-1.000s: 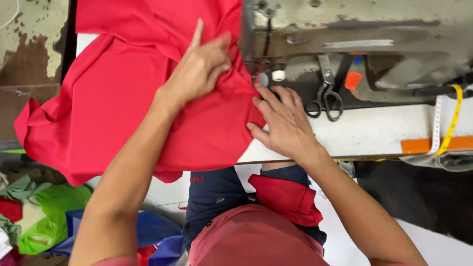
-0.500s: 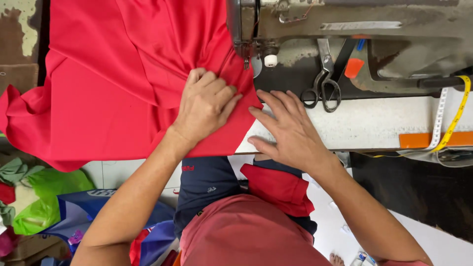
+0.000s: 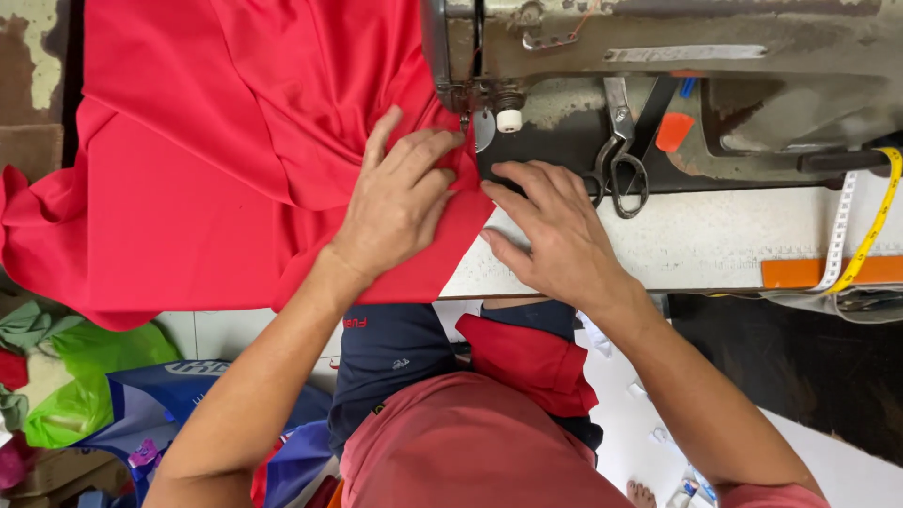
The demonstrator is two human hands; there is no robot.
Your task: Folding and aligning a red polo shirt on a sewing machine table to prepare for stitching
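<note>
The left hand [image 3: 400, 202] lies palm down on the red cloth [image 3: 235, 160], fingers spread a little and stretched toward the needle of the sewing machine [image 3: 658, 56]; it presses the cloth flat against the table [image 3: 715, 240] and grips nothing. The right hand [image 3: 555, 230] rests just beside it, also flat and open, its fingers fanned out, the fingertips touching the edge of the cloth where it meets the machine bed, the heel of the hand on the bare table. The cloth covers the left part of the table, runs under the head of the machine and hangs over the near edge toward the person's lap, where another folded piece of red cloth [image 3: 527, 362] lies. A pair of scissors [image 3: 621, 160] rests on the machine bed to the right of the hands, well clear of them. A yellow and white measuring tape [image 3: 870, 226] trails over the right end of the table. Bags and scraps of green cloth [image 3: 66, 376] sit on the floor at the left
</note>
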